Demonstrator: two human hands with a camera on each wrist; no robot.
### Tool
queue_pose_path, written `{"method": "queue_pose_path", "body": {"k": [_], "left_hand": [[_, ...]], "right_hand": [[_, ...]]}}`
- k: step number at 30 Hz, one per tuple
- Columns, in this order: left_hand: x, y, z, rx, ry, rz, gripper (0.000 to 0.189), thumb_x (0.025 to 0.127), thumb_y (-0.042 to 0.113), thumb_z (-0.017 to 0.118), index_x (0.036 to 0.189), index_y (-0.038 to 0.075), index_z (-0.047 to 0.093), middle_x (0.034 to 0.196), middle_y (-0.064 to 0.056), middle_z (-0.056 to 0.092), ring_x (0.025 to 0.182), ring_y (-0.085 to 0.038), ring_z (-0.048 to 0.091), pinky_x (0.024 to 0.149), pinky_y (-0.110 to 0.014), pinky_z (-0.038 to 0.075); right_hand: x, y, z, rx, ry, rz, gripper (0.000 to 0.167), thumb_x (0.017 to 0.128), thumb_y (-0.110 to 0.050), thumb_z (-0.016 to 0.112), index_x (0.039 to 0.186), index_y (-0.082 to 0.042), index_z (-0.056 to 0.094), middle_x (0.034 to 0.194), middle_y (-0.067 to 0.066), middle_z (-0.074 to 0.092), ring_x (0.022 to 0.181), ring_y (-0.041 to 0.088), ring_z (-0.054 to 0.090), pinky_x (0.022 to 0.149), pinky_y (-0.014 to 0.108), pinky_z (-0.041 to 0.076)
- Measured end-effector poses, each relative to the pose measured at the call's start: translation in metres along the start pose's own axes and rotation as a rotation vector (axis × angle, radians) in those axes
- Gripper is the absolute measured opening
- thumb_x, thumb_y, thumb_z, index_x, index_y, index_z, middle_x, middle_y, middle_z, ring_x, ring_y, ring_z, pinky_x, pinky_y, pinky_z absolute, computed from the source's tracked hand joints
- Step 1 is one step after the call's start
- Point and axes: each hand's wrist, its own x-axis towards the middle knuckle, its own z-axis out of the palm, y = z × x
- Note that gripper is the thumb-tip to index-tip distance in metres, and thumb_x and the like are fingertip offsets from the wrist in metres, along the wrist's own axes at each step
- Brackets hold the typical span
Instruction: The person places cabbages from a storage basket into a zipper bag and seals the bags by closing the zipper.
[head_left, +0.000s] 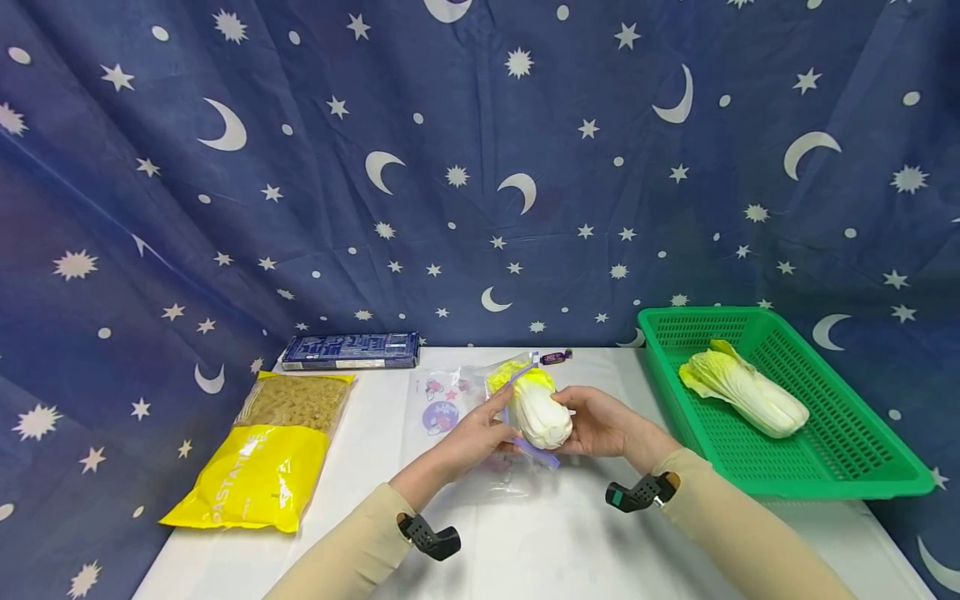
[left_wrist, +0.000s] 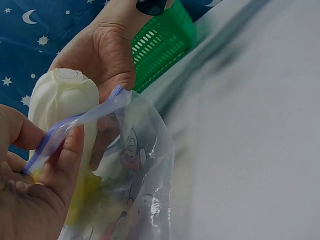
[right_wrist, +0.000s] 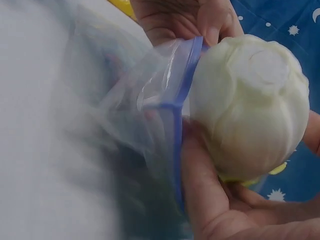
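Observation:
A small napa cabbage (head_left: 542, 412) is partly inside the mouth of a clear zip bag (head_left: 441, 408) with purple edging and printed cartoon figures. Its leafy yellow end lies within the plastic, while the white stem end sticks out. My right hand (head_left: 600, 422) grips the cabbage from the right side. With thumb and fingers, my left hand (head_left: 480, 437) pinches the bag's purple rim, seen closely in the left wrist view along the purple strip (left_wrist: 55, 135). In the right wrist view the round stem base (right_wrist: 262, 70) faces the camera, beside the bag's opening.
A green basket (head_left: 810, 492) at the right holds another napa cabbage (head_left: 750, 393). On the left lies a yellow pasta bag (head_left: 262, 467), with a flat dark blue package (head_left: 351, 351) behind it. A small purple-wrapped item (head_left: 556, 357) sits near the back edge of the white table (head_left: 525, 550).

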Motion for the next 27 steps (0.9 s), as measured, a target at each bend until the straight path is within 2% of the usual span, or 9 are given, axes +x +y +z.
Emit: {"method": "queue_pose_path", "body": {"k": [4, 7, 10, 14, 16, 19, 22, 27], "left_hand": [[-0.001, -0.001, -0.001, -0.015, 0.009, -0.006, 0.080, 0.093, -0.003, 0.057, 0.164, 0.007, 0.021, 0.171, -0.013, 0.004, 0.082, -0.016, 0.064, 0.089, -0.041, 0.058], [-0.001, -0.002, 0.000, -0.048, 0.012, -0.022, 0.081, 0.092, -0.004, 0.058, 0.163, 0.007, 0.021, 0.170, -0.016, 0.008, 0.080, -0.015, 0.064, 0.085, -0.034, 0.060], [-0.001, -0.001, 0.002, -0.085, 0.004, -0.033, 0.081, 0.092, -0.005, 0.058, 0.163, 0.005, 0.021, 0.167, -0.019, 0.015, 0.083, -0.016, 0.065, 0.082, -0.031, 0.061], [-0.001, 0.000, 0.003, -0.120, -0.024, -0.025, 0.081, 0.092, -0.006, 0.056, 0.164, 0.009, 0.022, 0.159, -0.021, 0.031, 0.095, -0.022, 0.068, 0.084, -0.033, 0.061], [-0.001, 0.000, 0.003, -0.127, -0.035, -0.015, 0.081, 0.093, -0.006, 0.056, 0.164, 0.011, 0.022, 0.148, -0.023, 0.044, 0.100, -0.026, 0.069, 0.085, -0.034, 0.061], [-0.001, -0.001, 0.002, -0.105, -0.030, -0.006, 0.082, 0.092, -0.006, 0.056, 0.164, 0.011, 0.022, 0.137, -0.025, 0.054, 0.098, -0.025, 0.069, 0.084, -0.033, 0.060], [-0.001, -0.002, 0.001, -0.071, -0.010, -0.006, 0.082, 0.092, -0.004, 0.057, 0.164, 0.008, 0.020, 0.145, -0.027, 0.048, 0.093, -0.021, 0.069, 0.083, -0.031, 0.060], [-0.002, -0.002, 0.000, -0.059, 0.002, -0.012, 0.082, 0.092, -0.003, 0.058, 0.163, 0.005, 0.019, 0.166, -0.020, 0.021, 0.092, -0.018, 0.066, 0.083, -0.031, 0.060]], "right_hand": [[0.004, 0.003, 0.002, 0.070, 0.064, -0.016, 0.052, 0.101, -0.021, 0.055, 0.143, 0.001, 0.033, 0.124, 0.023, 0.051, 0.102, 0.030, 0.067, 0.095, 0.048, 0.055], [0.007, 0.003, 0.004, 0.125, 0.139, -0.019, 0.059, 0.100, -0.018, 0.060, 0.147, 0.000, 0.030, 0.129, 0.024, 0.044, 0.102, 0.031, 0.066, 0.097, 0.049, 0.054], [0.009, 0.003, 0.007, 0.120, 0.211, -0.034, 0.060, 0.099, -0.016, 0.063, 0.148, 0.001, 0.032, 0.131, 0.024, 0.043, 0.103, 0.031, 0.063, 0.096, 0.048, 0.055], [0.011, 0.006, 0.016, 0.031, 0.262, -0.083, 0.055, 0.098, -0.014, 0.064, 0.143, 0.005, 0.038, 0.128, 0.026, 0.043, 0.105, 0.033, 0.059, 0.093, 0.047, 0.057], [0.012, 0.008, 0.020, -0.039, 0.262, -0.107, 0.052, 0.100, -0.014, 0.063, 0.141, 0.008, 0.041, 0.126, 0.027, 0.046, 0.105, 0.033, 0.059, 0.092, 0.048, 0.058], [0.013, 0.011, 0.023, -0.122, 0.246, -0.132, 0.050, 0.102, -0.015, 0.060, 0.141, 0.010, 0.042, 0.124, 0.028, 0.049, 0.105, 0.033, 0.061, 0.092, 0.050, 0.057], [0.012, 0.012, 0.024, -0.119, 0.241, -0.119, 0.056, 0.102, -0.016, 0.059, 0.146, 0.011, 0.036, 0.128, 0.030, 0.047, 0.107, 0.035, 0.061, 0.095, 0.050, 0.055], [0.010, 0.012, 0.025, -0.001, 0.238, -0.074, 0.072, 0.090, -0.012, 0.059, 0.151, 0.004, 0.024, 0.134, 0.031, 0.038, 0.112, 0.039, 0.056, 0.100, 0.053, 0.051]]}}
